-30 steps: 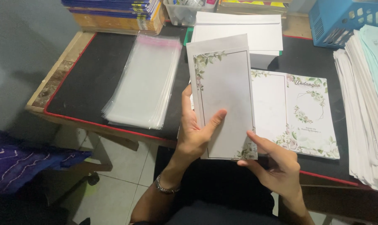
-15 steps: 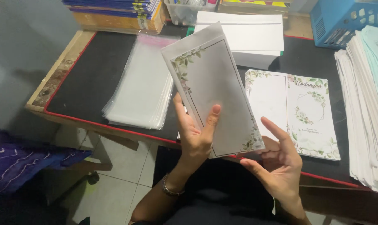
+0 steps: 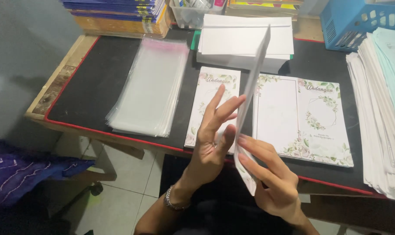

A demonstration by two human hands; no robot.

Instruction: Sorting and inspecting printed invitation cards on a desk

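Observation:
I hold a tall floral-bordered card [image 3: 255, 82] upright and turned edge-on between both hands, above the table's front edge. My left hand [image 3: 212, 139] presses its fingers and thumb against the card's left face. My right hand [image 3: 271, 182] grips the card's lower end from the right. Under the hands on the black table mat [image 3: 93, 78] lies a folded floral card stack [image 3: 208, 95], with open floral cards [image 3: 302, 117] to its right.
A stack of clear plastic sleeves [image 3: 149, 87] lies at the left. White envelopes [image 3: 245, 41] sit at the back, a blue basket [image 3: 358, 17] at the back right, tall paper piles [image 3: 380, 109] at the right, books [image 3: 119, 13] at the back left, purple cloth [image 3: 23, 169] below.
The card has been rotated from facing me to edge-on. The folded floral stack behind it now shows. My left hand's fingers have spread against the card's side.

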